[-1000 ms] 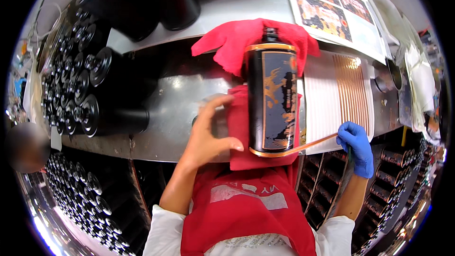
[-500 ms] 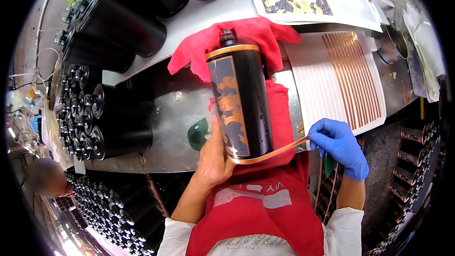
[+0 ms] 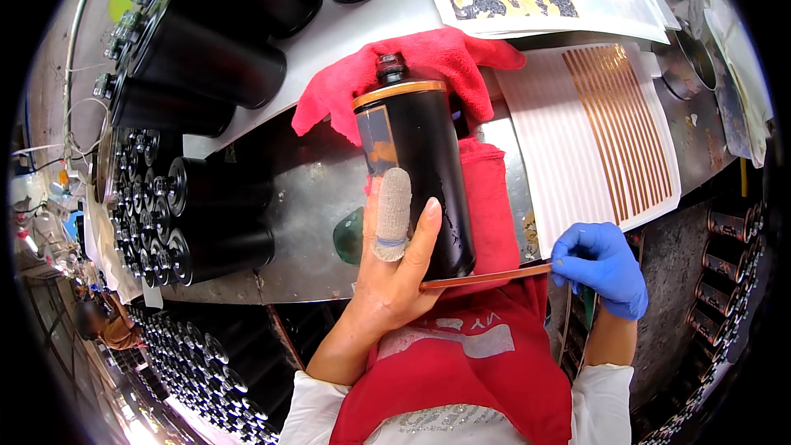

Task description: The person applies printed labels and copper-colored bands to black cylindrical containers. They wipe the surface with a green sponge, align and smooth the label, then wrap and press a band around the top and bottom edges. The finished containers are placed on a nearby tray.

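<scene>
— What do the hands hold?

— The bare left hand (image 3: 394, 268) (one finger bandaged) is wrapped around the base of a black bottle (image 3: 418, 177) with a gold band under its cap. The bottle lies on a red cloth (image 3: 461, 74) on the metal bench (image 3: 305, 189). The blue-gloved right hand (image 3: 601, 268) pinches the end of a thin copper strip (image 3: 486, 278), which runs to the bottle's base.

— And around them?

— A white sheet (image 3: 568, 156) of matching copper strips lies just right; plain black bottles (image 3: 206, 58) lie stacked at left.
</scene>
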Demonstrator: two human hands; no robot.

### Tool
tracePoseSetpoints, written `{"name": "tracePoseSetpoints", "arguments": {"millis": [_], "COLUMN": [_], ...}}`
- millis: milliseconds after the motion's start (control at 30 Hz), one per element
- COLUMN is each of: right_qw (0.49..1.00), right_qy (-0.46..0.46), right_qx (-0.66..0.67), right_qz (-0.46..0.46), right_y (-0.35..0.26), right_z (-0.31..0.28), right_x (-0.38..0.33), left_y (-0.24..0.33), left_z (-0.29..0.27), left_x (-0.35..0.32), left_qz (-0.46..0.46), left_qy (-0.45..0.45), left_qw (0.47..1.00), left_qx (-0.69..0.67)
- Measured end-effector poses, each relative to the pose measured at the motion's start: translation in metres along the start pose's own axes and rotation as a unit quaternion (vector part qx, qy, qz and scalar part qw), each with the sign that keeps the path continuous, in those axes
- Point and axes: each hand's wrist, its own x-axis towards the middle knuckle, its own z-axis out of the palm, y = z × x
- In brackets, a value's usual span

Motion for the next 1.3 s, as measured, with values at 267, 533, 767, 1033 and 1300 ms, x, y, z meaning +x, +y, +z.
{"name": "tracePoseSetpoints", "arguments": {"millis": [267, 533, 767, 1033, 1300], "right_qw": [1.000, 0.999, 0.999, 0.997, 0.997], "right_qy": [0.018, -0.039, -0.033, -0.029, 0.003], "right_qx": [-0.007, 0.025, -0.020, -0.038, -0.039], "right_qz": [0.023, -0.021, 0.000, -0.053, -0.060], "right_y": [0.008, 0.001, -0.002, -0.009, -0.005], "right_z": [0.013, 0.060, 0.056, 0.071, 0.072], "right_x": [0.026, 0.037, 0.033, 0.028, 0.026], "left_y": [-0.003, -0.016, 0.022, -0.005, 0.015], "left_z": [-0.003, -0.008, -0.006, 0.004, 0.000], "left_x": [-0.005, -0.015, 0.000, -0.018, -0.009], "left_qz": [0.024, -0.159, 0.019, -0.026, -0.039], "left_qy": [0.015, -0.061, -0.020, -0.006, -0.019], "left_qw": [0.998, 0.971, 0.995, 0.999, 0.998], "left_qx": [0.063, -0.166, 0.098, -0.040, 0.035]}}
